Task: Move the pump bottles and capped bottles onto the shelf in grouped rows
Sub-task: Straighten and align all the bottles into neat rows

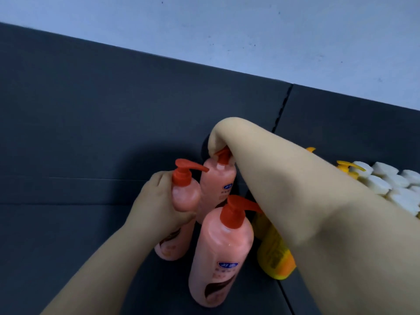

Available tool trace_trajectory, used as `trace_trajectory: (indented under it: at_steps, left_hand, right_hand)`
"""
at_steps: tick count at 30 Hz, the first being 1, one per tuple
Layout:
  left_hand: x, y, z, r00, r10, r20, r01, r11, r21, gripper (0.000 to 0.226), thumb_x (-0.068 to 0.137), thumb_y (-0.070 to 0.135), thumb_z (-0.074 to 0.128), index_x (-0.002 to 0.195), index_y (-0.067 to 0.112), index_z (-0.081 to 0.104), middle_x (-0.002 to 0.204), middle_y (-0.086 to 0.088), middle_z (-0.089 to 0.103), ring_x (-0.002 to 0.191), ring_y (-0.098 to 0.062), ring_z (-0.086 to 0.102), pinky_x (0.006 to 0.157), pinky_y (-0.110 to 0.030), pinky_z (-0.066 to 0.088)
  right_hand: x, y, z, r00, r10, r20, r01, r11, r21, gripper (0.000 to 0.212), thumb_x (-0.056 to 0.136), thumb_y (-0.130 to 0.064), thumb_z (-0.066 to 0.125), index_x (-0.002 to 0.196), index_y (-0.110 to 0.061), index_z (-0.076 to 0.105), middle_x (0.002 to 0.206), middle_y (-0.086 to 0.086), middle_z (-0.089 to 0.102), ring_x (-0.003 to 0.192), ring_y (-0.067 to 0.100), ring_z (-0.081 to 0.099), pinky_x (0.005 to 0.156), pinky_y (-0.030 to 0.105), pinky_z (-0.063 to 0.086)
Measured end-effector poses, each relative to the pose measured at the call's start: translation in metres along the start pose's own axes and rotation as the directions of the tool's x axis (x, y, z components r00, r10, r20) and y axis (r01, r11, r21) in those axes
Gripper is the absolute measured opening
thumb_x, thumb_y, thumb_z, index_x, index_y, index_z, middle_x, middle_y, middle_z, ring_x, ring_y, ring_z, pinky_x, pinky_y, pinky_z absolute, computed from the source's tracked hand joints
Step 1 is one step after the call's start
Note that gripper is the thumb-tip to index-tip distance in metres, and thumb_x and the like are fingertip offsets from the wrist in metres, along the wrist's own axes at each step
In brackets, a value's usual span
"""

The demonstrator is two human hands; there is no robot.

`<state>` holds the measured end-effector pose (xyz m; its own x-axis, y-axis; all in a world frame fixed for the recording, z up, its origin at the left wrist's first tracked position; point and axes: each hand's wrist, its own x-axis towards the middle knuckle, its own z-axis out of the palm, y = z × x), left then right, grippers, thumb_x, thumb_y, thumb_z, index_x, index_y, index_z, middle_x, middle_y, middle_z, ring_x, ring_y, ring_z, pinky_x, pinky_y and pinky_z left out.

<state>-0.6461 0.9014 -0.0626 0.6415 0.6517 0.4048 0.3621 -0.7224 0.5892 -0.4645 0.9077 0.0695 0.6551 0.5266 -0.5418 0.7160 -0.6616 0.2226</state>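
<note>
The dark shelf (91, 133) spreads below a pale wall (250, 26). The right hand (223, 137) reaches in, its fingers (214, 146) curled over the red pump of the far pink bottle (216, 180). The near pink bottle (222, 253) stands upright in front, just beside a yellow bottle (272, 255). A cluster of white-capped bottles (386, 180) fills the right edge. The left hand (159, 201) grips the shoulder of the left pink bottle (185, 194).
</note>
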Motion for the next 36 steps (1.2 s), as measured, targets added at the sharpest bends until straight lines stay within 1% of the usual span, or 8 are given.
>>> trace_trajectory:
  at_steps: [4, 6, 9, 17, 21, 26, 32, 36]
  left_hand:
    - [-0.003, -0.004, 0.001, 1.000, -0.005, 0.003, 0.005, 1.000, -0.006, 0.086, 0.053, 0.038, 0.086, 0.127, 0.021, 0.046, 0.125, 0.004, 0.046, 0.112, -0.015, 0.048, 0.088, -0.021, 0.036]
    - [-0.005, -0.004, 0.002, 1.000, -0.004, -0.001, 0.004, 1.000, -0.011, 0.086, 0.052, 0.037, 0.086, 0.127, 0.022, 0.046, 0.123, 0.005, 0.046, 0.111, -0.014, 0.048, 0.086, -0.020, 0.035]
    - [-0.003, -0.003, 0.001, 1.000, -0.009, -0.003, 0.009, 1.000, 0.000, 0.084, 0.053, 0.038, 0.085, 0.126, 0.022, 0.046, 0.123, 0.005, 0.046, 0.111, -0.014, 0.048, 0.086, -0.021, 0.036]
    - [-0.004, -0.003, 0.000, 1.000, 0.001, -0.007, -0.001, 1.000, 0.008, 0.086, 0.052, 0.040, 0.085, 0.126, 0.021, 0.045, 0.124, 0.006, 0.046, 0.113, -0.013, 0.047, 0.091, -0.022, 0.038]
    - [-0.004, -0.003, -0.002, 1.000, 0.000, 0.005, 0.000, 1.000, 0.016, 0.089, 0.053, 0.041, 0.086, 0.128, 0.021, 0.044, 0.126, 0.006, 0.045, 0.115, -0.013, 0.046, 0.090, -0.020, 0.035]
    - [-0.002, -0.003, -0.001, 1.000, -0.003, 0.006, 0.003, 0.999, 0.031, 0.093, 0.053, 0.044, 0.086, 0.132, 0.022, 0.042, 0.130, 0.007, 0.044, 0.117, -0.011, 0.044, 0.091, -0.018, 0.032]
    - [-0.004, 0.001, 0.002, 1.000, 0.016, -0.002, -0.016, 0.999, 0.041, 0.094, 0.052, 0.046, 0.086, 0.133, 0.023, 0.042, 0.131, 0.008, 0.043, 0.118, -0.011, 0.043, 0.091, -0.018, 0.032]
    - [-0.007, -0.002, -0.002, 0.997, 0.045, 0.068, -0.048, 0.998, 0.045, 0.099, 0.056, 0.041, 0.086, 0.139, 0.021, 0.035, 0.139, 0.006, 0.037, 0.126, -0.013, 0.038, 0.102, -0.021, 0.029]
  right_hand:
    - [0.004, 0.000, 0.007, 0.967, -0.186, -0.173, 0.200, 0.977, 0.070, 0.027, 0.077, -0.012, 0.071, 0.100, 0.003, 0.068, 0.103, 0.016, 0.070, 0.090, 0.028, 0.069, 0.086, 0.042, 0.055]
    - [-0.003, -0.001, 0.012, 0.913, -0.285, -0.291, 0.296, 0.955, -0.008, 0.027, 0.073, -0.014, 0.075, 0.098, -0.005, 0.070, 0.080, 0.009, 0.070, 0.069, 0.021, 0.069, 0.075, 0.035, 0.059]
    - [-0.015, -0.006, 0.014, 0.864, -0.333, -0.379, 0.282, 0.942, -0.185, 0.021, 0.074, -0.022, 0.073, 0.092, -0.011, 0.069, 0.071, 0.003, 0.066, 0.073, 0.022, 0.069, 0.074, 0.033, 0.059]
    - [-0.014, -0.004, 0.013, 0.847, -0.389, -0.362, 0.300, 0.912, -0.279, 0.033, 0.079, -0.028, 0.071, 0.109, -0.014, 0.065, 0.074, -0.001, 0.061, 0.080, 0.021, 0.064, 0.072, 0.029, 0.053]
    - [-0.007, 0.005, 0.014, 0.809, -0.472, -0.350, 0.337, 0.860, -0.382, 0.037, 0.080, -0.024, 0.070, 0.115, -0.017, 0.062, 0.110, 0.001, 0.064, 0.098, 0.023, 0.061, 0.070, 0.027, 0.043]
    - [-0.003, 0.019, 0.023, 0.724, -0.577, -0.379, 0.428, 0.806, -0.409, 0.035, 0.081, -0.015, 0.065, 0.115, -0.018, 0.058, 0.105, -0.002, 0.056, 0.094, 0.017, 0.052, 0.072, 0.026, 0.039]
    - [-0.001, 0.007, 0.029, 0.654, -0.662, -0.366, 0.505, 0.743, -0.440, 0.033, 0.077, -0.012, 0.059, 0.106, -0.030, 0.058, 0.111, -0.005, 0.057, 0.099, 0.022, 0.056, 0.083, 0.041, 0.051]
    - [-0.005, 0.010, 0.027, 0.611, -0.639, -0.467, 0.517, 0.769, -0.375, 0.045, 0.077, -0.017, 0.066, 0.119, -0.028, 0.058, 0.125, -0.005, 0.054, 0.114, 0.020, 0.053, 0.094, 0.040, 0.047]
